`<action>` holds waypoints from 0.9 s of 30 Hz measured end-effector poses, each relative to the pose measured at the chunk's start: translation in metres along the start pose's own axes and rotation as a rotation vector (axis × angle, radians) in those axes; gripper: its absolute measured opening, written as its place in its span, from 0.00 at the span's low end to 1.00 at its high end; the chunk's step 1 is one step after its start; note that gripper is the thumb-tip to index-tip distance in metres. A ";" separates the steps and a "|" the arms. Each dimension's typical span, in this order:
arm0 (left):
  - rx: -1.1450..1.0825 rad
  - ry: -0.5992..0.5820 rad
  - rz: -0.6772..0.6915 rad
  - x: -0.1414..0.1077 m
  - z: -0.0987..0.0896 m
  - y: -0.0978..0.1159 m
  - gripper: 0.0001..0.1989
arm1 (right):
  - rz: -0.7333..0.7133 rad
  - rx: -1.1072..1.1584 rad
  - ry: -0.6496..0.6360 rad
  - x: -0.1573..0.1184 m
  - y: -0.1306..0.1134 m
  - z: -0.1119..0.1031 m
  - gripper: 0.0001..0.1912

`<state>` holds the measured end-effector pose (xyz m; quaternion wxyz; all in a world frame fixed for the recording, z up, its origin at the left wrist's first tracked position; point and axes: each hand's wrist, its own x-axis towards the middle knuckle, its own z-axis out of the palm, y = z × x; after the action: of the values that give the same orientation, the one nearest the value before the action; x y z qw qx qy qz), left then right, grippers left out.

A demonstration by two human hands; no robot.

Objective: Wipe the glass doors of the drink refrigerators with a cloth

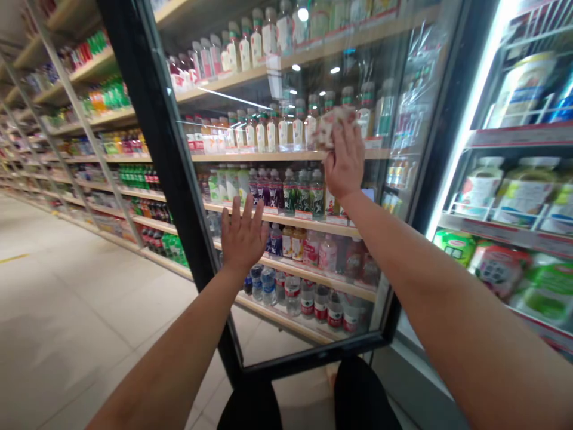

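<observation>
In front of me stands an open glass door [313, 257] with a black frame. My right hand [347, 158] presses a crumpled, light patterned cloth [331, 128] against the upper part of the pane. Lower and to the left, my left hand [244, 239] is held flat at the glass, its fingers spread and nothing in it. Whether that palm actually touches the pane, I cannot tell. Ceiling lights reflect in the glass, and shelves of bottles show through it.
At right is a lit cooler with jars [526, 191] and green bags [548, 292] on its shelves. Long shelves of drinks [143, 179] run away on the left, beside a pale tiled floor [80, 316]. My legs [367, 394] are just below the door's bottom edge.
</observation>
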<state>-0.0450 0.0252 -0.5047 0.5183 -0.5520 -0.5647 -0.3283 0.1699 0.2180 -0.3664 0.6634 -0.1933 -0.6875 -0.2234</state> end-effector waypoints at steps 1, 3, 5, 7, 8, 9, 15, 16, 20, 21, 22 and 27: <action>0.006 0.002 0.004 0.000 0.000 0.000 0.31 | -0.146 0.005 -0.103 -0.004 -0.005 -0.003 0.30; 0.017 0.006 0.017 0.000 0.000 -0.001 0.31 | -0.447 0.014 -0.307 -0.011 -0.014 -0.013 0.32; 0.023 0.011 0.024 0.000 0.000 -0.001 0.31 | -0.639 0.014 -0.440 -0.015 -0.019 -0.021 0.33; 0.015 0.016 0.020 0.000 0.000 -0.002 0.31 | -0.655 -0.006 -0.485 -0.016 -0.019 -0.023 0.33; 0.003 0.015 0.014 0.000 0.000 -0.002 0.30 | -0.589 -0.022 -0.459 -0.016 -0.017 -0.021 0.32; -0.012 0.010 0.005 0.001 0.000 -0.002 0.30 | -0.482 -0.036 -0.395 -0.016 -0.015 -0.018 0.31; -0.058 -0.027 -0.038 0.001 -0.002 0.000 0.30 | -0.033 -0.018 -0.037 -0.023 -0.006 -0.003 0.31; -0.051 -0.027 -0.036 0.001 -0.002 0.000 0.30 | -0.137 -0.009 -0.123 -0.024 -0.008 -0.006 0.32; -0.049 -0.027 -0.032 0.000 -0.002 0.000 0.30 | -0.549 0.018 -0.455 -0.029 -0.018 -0.021 0.33; -0.051 -0.025 -0.032 0.000 -0.001 -0.001 0.29 | -0.549 0.015 -0.461 -0.030 -0.020 -0.022 0.32; -0.050 -0.024 -0.031 0.000 -0.001 -0.001 0.29 | -0.498 0.005 -0.432 -0.031 -0.020 -0.021 0.32; -0.019 -0.005 -0.010 0.000 -0.002 0.001 0.29 | 0.001 -0.054 -0.007 -0.035 -0.009 -0.002 0.32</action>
<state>-0.0439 0.0230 -0.5040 0.5100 -0.5550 -0.5655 -0.3348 0.1680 0.2104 -0.4012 0.6556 -0.2125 -0.6834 -0.2409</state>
